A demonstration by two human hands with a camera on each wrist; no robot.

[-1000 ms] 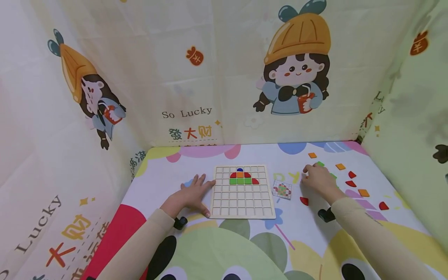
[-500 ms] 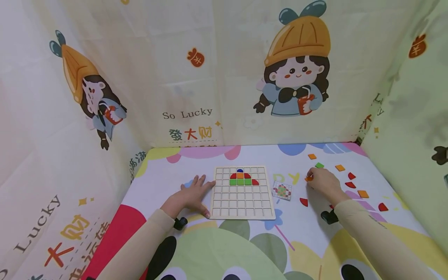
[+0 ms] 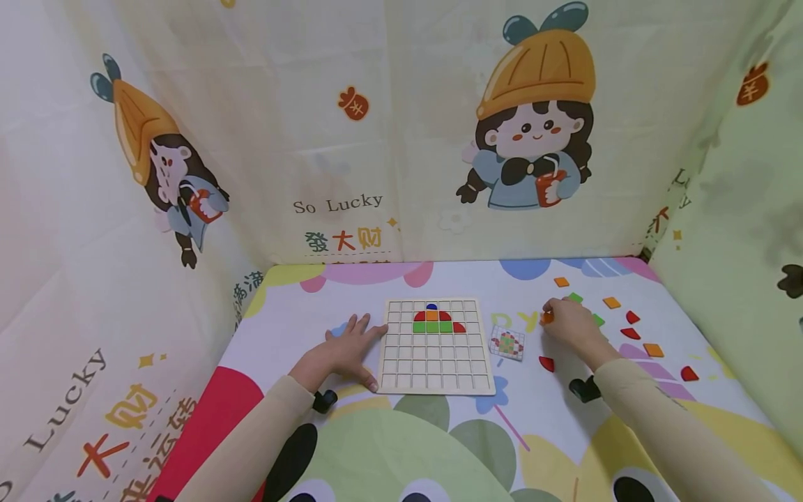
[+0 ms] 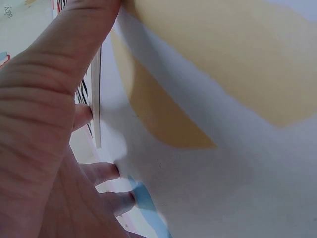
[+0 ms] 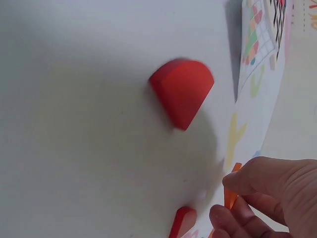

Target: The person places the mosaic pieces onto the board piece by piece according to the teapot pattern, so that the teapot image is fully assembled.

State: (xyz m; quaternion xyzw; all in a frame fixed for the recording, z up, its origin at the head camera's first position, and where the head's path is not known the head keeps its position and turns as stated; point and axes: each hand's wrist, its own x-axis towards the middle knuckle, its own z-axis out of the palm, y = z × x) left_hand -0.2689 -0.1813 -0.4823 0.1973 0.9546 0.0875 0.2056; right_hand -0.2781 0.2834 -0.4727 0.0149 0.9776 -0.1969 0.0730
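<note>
A pale wooden grid board (image 3: 436, 392) lies on the table. Its upper cells hold a small figure of red, orange, green and blue pieces. My left hand (image 3: 341, 352) is spread at the board's left side, thumb near the lower corner and a finger on the edge; the left wrist view shows the board's side (image 4: 96, 99) beyond the thumb. My right hand (image 3: 574, 328) pinches an orange tile (image 5: 230, 191) between thumb and fingers, to the right of the printed pattern card (image 3: 507, 342). A red quarter-round piece (image 5: 183, 91) lies nearby.
Loose pieces are scattered at the right: an orange square (image 3: 653, 350), a green square (image 3: 575, 298), red quarter-rounds (image 3: 689, 374) and several others. A printed cloth wall (image 3: 426, 230) rises behind the table, with more cloth at both sides.
My right hand shows an orange tile in its fingers since half a second ago and has shifted slightly left with it. The left hand stays at the board.
</note>
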